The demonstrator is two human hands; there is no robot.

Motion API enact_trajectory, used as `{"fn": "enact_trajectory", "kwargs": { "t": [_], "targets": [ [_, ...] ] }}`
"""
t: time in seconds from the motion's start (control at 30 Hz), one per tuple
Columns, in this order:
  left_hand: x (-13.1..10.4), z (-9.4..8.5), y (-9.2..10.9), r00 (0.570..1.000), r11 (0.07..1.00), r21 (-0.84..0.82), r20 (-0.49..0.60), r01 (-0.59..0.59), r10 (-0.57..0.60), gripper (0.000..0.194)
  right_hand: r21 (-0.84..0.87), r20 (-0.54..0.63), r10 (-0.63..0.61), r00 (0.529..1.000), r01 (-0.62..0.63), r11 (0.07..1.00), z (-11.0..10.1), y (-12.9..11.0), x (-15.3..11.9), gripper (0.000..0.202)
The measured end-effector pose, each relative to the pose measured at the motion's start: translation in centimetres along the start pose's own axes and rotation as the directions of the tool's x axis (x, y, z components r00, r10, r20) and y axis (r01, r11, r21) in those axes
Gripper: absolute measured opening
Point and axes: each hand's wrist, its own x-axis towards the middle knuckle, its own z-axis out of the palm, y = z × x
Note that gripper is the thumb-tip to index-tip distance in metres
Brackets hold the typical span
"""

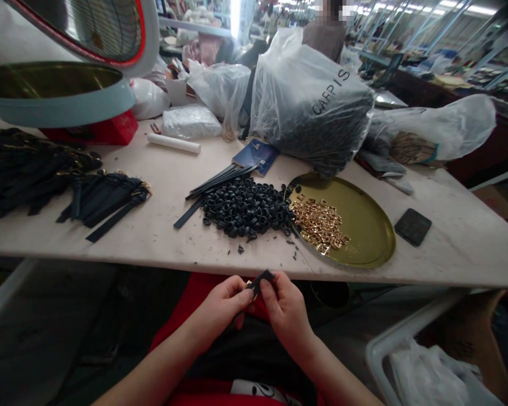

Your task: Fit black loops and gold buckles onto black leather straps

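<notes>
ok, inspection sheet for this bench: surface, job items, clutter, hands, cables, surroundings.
Surface: pale table, dark scraps near its front edge.
Job items: dark strap in hand; black loops heaped beside gold buckles on the tray; dark strips behind the loops.
Clutter: white roll, blue booklet, bags, black pad.
Hands: left hand and right hand both grip the strap.
Cables: nothing seen.
Surroundings: person beyond the table; bin lower right.

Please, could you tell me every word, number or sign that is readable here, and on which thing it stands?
"CAFPIS": on the large clear plastic bag; third letter may be R.
Blue booklet: markings too small to read.
White patch on the red clothing: black marks, unreadable.
</notes>
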Motion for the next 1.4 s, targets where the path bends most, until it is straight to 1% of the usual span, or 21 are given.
{"fn": "enact_trajectory", "kwargs": {
  "t": [0.07, 0.13, 0.17, 0.27, 0.37, 0.53, 0.6, 0.63, 0.67, 0.73, 0.83, 0.9, 1.0, 1.07, 1.13, 1.2, 1.23, 1.27, 1.3, 1.37, 1.4],
  "targets": [
    [0.5, -0.1, -0.2, 0.999, 0.999, 0.037, -0.037, -0.020, 0.021, 0.029, -0.117, 0.030, -0.140, 0.990, 0.143, 0.983, -0.1, 0.6, 0.1, 0.013],
    [0.8, -0.2, -0.4, 0.997, 0.994, 0.097, -0.068, -0.040, 0.047, 0.028, -0.135, 0.062, -0.190, 0.980, 0.197, 0.971, -0.4, 1.0, 0.4, 0.010],
    [1.0, -0.3, -0.4, 0.996, 0.991, 0.125, -0.066, -0.047, 0.055, 0.027, -0.105, 0.070, -0.150, 0.986, 0.157, 0.982, -0.5, 1.1, 0.6, 0.009],
    [1.3, -0.8, -0.4, 0.999, 0.981, 0.188, -0.011, -0.048, 0.051, 0.028, 0.043, 0.124, 0.071, 0.990, -0.077, 0.996, -0.6, 1.1, 1.2, 0.012],
    [2.0, -1.4, -0.3, 0.998, 0.966, 0.256, -0.025, -0.045, 0.054, 0.030, 0.123, 0.189, 0.124, 0.974, -0.149, 0.981, -0.5, 1.0, 1.7, 0.017],
    [3.5, -2.2, -0.1, 0.993, 0.973, 0.223, -0.088, -0.060, 0.082, 0.025, 0.167, 0.316, 0.042, 0.948, -0.099, 0.981, -0.7, 1.3, 4.1, 0.029],
    [3.9, -2.4, 0.0, 0.993, 0.968, 0.236, -0.057, -0.087, 0.103, 0.030, 0.033, 0.280, -0.003, 0.960, -0.007, 0.999, -1.0, 1.7, 6.0, 0.036],
    [4.0, -2.5, 0.1, 0.993, 0.965, 0.248, -0.055, -0.090, 0.107, 0.028, -0.098, 0.228, -0.048, 0.973, 0.072, 0.993, -1.0, 2.1, 7.1, 0.034],
    [4.1, -2.6, 0.1, 0.993, 0.965, 0.252, -0.070, -0.079, 0.100, 0.027, -0.258, 0.194, -0.107, 0.975, 0.156, 0.953, -1.0, 2.4, 8.1, 0.029],
    [4.2, -2.9, -0.1, 0.991, 0.974, 0.227, -0.123, -0.027, 0.056, 0.027, -0.545, 0.213, -0.203, 0.956, 0.289, 0.787, -0.6, 3.1, 9.8, 0.022],
    [4.3, -3.2, -0.5, 0.982, 0.980, 0.197, -0.185, 0.019, 0.018, 0.028, -0.754, 0.269, -0.260, 0.927, 0.371, 0.542, 0.2, 3.6, 11.1, 0.017],
    [4.4, -3.4, -0.6, 0.976, 0.976, 0.220, -0.212, 0.002, 0.046, 0.027, -0.795, 0.261, -0.285, 0.922, 0.373, 0.478, 0.5, 3.7, 11.3, 0.012],
    [4.4, -3.4, -0.6, 0.957, 0.964, 0.263, -0.264, -0.049, 0.121, 0.025, -0.799, 0.252, -0.309, 0.917, 0.377, 0.469, 0.7, 3.6, 11.2, 0.009],
    [4.3, -3.3, -0.5, 0.945, 0.959, 0.273, -0.289, -0.073, 0.154, 0.024, -0.765, 0.231, -0.313, 0.921, 0.371, 0.526, 0.8, 3.4, 10.9, 0.010],
    [4.1, -3.2, -0.5, 0.934, 0.955, 0.280, -0.304, -0.101, 0.188, 0.024, -0.651, 0.161, -0.290, 0.943, 0.323, 0.687, 0.7, 3.1, 10.3, 0.010],
    [3.7, -2.9, -0.6, 0.920, 0.943, 0.301, -0.313, -0.141, 0.237, 0.024, -0.390, 0.092, -0.184, 0.979, 0.205, 0.898, 0.6, 2.5, 9.3, 0.009],
    [3.5, -2.8, -0.7, 0.913, 0.935, 0.316, -0.312, -0.161, 0.263, 0.025, -0.211, 0.098, -0.093, 0.991, 0.112, 0.971, 0.5, 2.1, 8.6, 0.009],
    [3.2, -2.6, -0.8, 0.909, 0.927, 0.331, -0.306, -0.179, 0.284, 0.025, -0.027, 0.137, 0.003, 0.991, 0.000, 1.000, 0.3, 1.7, 7.8, 0.010],
    [2.8, -2.4, -0.8, 0.909, 0.920, 0.340, -0.291, -0.193, 0.298, 0.025, 0.136, 0.201, 0.088, 0.976, -0.117, 0.984, 0.1, 1.3, 7.1, 0.013],
    [2.1, -2.1, -1.0, 0.929, 0.917, 0.339, -0.224, -0.210, 0.295, 0.026, 0.352, 0.325, 0.193, 0.926, -0.308, 0.884, -0.2, 0.6, 5.6, 0.018],
    [1.8, -2.0, -1.0, 0.944, 0.920, 0.331, -0.176, -0.211, 0.280, 0.026, 0.411, 0.354, 0.219, 0.909, -0.362, 0.837, -0.4, 0.3, 4.9, 0.021]
  ]
}}
